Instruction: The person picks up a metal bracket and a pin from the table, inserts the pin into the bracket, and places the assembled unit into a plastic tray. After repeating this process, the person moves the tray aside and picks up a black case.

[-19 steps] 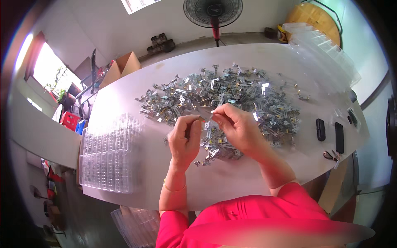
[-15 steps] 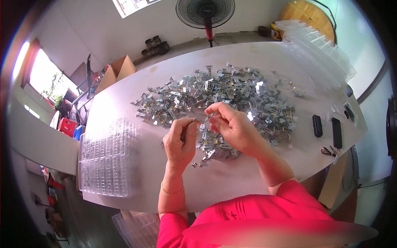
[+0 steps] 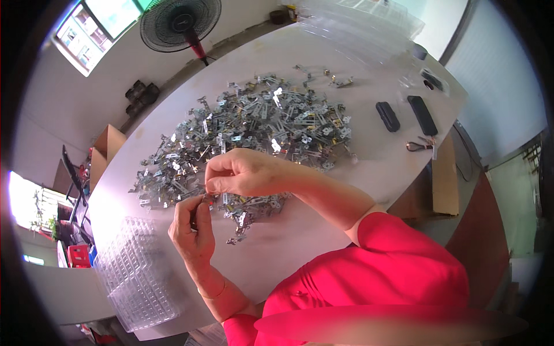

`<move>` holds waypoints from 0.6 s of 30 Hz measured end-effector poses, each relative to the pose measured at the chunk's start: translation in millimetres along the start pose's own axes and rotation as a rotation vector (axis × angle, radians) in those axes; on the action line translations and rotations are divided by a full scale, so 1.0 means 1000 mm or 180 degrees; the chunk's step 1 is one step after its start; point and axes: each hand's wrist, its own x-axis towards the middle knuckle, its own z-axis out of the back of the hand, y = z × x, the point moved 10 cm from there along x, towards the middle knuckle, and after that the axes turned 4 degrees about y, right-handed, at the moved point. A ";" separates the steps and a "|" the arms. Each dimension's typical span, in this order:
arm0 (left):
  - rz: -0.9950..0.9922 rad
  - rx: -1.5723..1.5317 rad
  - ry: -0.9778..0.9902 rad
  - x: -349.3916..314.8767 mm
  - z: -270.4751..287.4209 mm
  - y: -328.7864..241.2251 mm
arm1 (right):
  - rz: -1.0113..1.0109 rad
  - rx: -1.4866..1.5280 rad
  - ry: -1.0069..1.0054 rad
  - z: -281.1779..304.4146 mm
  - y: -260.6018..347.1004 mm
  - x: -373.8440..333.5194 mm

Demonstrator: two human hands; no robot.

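My left hand (image 3: 194,233) is closed, thumb against the bent fingers, on a small metal part (image 3: 207,199) with a spot of red beside it. Just above, my right hand (image 3: 245,173) reaches in with thumb and fingertips pinched together at the top of that part. Whatever lies between the right fingertips is too small to make out. Both hands are over the near edge of a wide heap of small metal bracket-like pieces (image 3: 259,118), silvery with some yellowish bits. The right hand and forearm cover part of the heap.
Clear plastic compartment trays (image 3: 135,277) lie at the table's left edge. More clear plastic trays (image 3: 358,29) are stacked at the far right. Two black cases (image 3: 422,115) and a key bunch (image 3: 422,145) rest on the right side. A fan (image 3: 182,23) stands beyond the table.
The whole view has turned, so the table appears tilted and shifted left. My right fingers, spread apart before, have come together and down to the part at my left fingertips.
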 end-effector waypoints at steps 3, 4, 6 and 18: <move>-0.0075 -0.0023 0.0233 0.001 -0.013 -0.006 | 0.0100 0.0151 -0.0210 0.003 0.002 0.000; -0.0110 -0.0020 0.0338 0.001 -0.017 -0.008 | 0.0242 0.0269 -0.0381 0.007 0.005 0.000; 0.0383 -0.0520 0.0183 0.001 -0.014 0.013 | 0.0332 0.0361 -0.0595 0.010 0.007 -0.001; 0.1325 -0.2100 0.0386 -0.001 -0.023 0.052 | 0.1636 -0.1211 -0.0558 -0.008 0.049 -0.017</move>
